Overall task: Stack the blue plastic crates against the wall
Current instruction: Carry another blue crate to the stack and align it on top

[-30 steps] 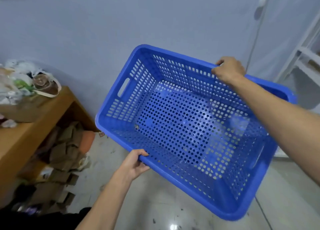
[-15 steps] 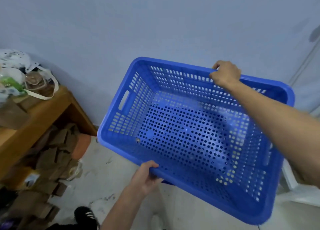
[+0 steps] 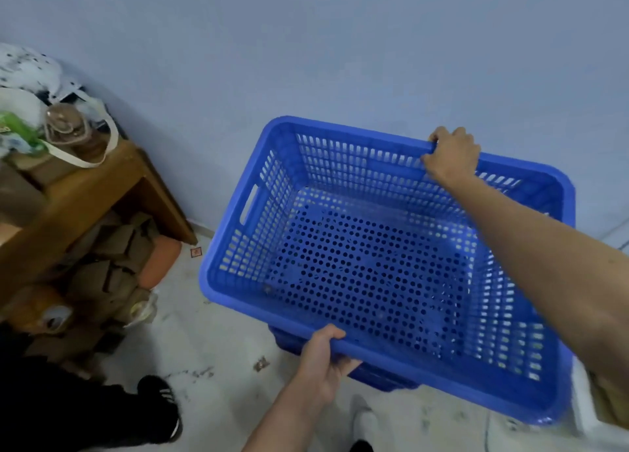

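- Wall (image 3: 306,43): plain, matt pale blue, meeting a speckled light floor (image 3: 211,342).
- Crate (image 3: 374,264): rectangular blue plastic, perforated base and slotted sides, held level just before the wall above another blue crate (image 3: 374,376).
- Wooden table (image 3: 85,193), left, cluttered; cardboard beneath.
- Right hand (image 3: 449,155) clamps the far rim.
- Left hand (image 3: 323,359) clamps the near rim.
- No legible writing.

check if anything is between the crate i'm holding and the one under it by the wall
Nothing visible is in the way. The crate hangs in the left hand and right hand, with the lower crate peeking out beneath its near edge. Most of the lower one is hidden, so its inside cannot be checked.
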Motion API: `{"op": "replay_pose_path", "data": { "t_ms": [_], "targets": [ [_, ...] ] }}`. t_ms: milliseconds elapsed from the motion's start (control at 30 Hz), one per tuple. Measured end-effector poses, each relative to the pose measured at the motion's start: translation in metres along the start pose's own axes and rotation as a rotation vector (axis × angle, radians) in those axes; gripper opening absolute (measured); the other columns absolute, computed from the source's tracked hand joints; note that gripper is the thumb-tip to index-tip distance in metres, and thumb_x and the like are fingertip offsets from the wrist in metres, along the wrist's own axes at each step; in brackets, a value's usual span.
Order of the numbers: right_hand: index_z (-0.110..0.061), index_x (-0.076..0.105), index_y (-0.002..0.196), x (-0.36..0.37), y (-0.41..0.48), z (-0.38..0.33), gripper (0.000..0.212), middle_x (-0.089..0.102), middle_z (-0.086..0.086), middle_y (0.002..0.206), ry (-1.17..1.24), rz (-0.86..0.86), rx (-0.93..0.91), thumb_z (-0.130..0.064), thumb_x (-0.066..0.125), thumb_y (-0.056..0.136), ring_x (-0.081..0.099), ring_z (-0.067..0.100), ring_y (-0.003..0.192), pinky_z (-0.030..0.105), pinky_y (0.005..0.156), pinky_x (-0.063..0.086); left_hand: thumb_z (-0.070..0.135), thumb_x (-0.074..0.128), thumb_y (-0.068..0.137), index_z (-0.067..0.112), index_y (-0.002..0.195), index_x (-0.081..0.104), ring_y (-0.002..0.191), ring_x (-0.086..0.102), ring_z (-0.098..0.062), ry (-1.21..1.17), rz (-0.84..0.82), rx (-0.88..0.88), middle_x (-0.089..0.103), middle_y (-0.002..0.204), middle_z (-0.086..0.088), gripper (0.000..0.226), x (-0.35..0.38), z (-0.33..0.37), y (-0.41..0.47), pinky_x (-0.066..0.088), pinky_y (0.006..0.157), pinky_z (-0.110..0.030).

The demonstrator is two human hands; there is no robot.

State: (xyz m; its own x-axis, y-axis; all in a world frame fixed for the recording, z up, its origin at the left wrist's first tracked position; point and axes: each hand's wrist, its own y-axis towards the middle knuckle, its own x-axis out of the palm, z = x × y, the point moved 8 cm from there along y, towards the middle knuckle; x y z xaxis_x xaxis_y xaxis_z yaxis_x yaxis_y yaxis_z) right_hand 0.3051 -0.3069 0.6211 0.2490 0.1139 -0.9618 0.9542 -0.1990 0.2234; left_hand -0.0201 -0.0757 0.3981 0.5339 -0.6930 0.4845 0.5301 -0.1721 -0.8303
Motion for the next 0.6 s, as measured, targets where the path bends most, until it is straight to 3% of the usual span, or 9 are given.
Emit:
{"op": "replay_pose_path", "data": {
  "t_ms": [167,333,433,600],
  "targets": [
    [-0.015,0.055,0.114,0.031,0.028,0.019,0.031,0.051,0.023,0.116,-0.042,-0.056,-0.034,-0.029,0.064,0.088,0.050,0.042,0.104,0.049,0.092,0.039,-0.005,0.056,0.085,0.015,0.068,0.036,0.033,0.050,-0.018,0.020,0.003,-0.006,0.043,0.041,-0.003,0.034,0.022,-0.001,0.014,0.060,0.057,-0.040],
    [-0.014,0.056,0.120,0.065,0.048,0.048,0.034,0.052,0.026,0.118,-0.058,-0.112,-0.020,-0.025,0.063,0.088,0.051,0.044,0.107,0.049,0.093,0.039,0.000,0.062,0.084,0.012,0.072,0.047,0.047,0.062,-0.022,0.125,0.060,0.015,0.054,0.045,-0.005,0.023,0.036,0.001,0.023,0.061,0.060,-0.040],
    [-0.010,0.054,0.123,0.085,0.058,0.066,0.037,0.049,0.029,0.124,-0.047,-0.198,0.011,-0.022,0.059,0.089,0.049,0.046,0.110,0.053,0.096,0.038,0.003,0.062,0.085,0.011,0.073,0.050,0.044,0.062,-0.018,0.201,0.094,0.034,0.054,0.044,-0.003,0.019,0.048,0.008,0.027,0.062,0.068,-0.044],
    [-0.009,0.049,0.130,0.108,0.073,0.077,0.043,0.043,0.028,0.130,-0.064,-0.310,0.014,-0.023,0.057,0.090,0.047,0.048,0.112,0.057,0.099,0.038,0.008,0.059,0.085,0.010,0.079,0.053,0.063,0.067,-0.024,0.285,0.078,-0.005,0.059,0.067,-0.009,0.009,0.066,0.018,0.031,0.063,0.061,-0.041]
  ]
}}
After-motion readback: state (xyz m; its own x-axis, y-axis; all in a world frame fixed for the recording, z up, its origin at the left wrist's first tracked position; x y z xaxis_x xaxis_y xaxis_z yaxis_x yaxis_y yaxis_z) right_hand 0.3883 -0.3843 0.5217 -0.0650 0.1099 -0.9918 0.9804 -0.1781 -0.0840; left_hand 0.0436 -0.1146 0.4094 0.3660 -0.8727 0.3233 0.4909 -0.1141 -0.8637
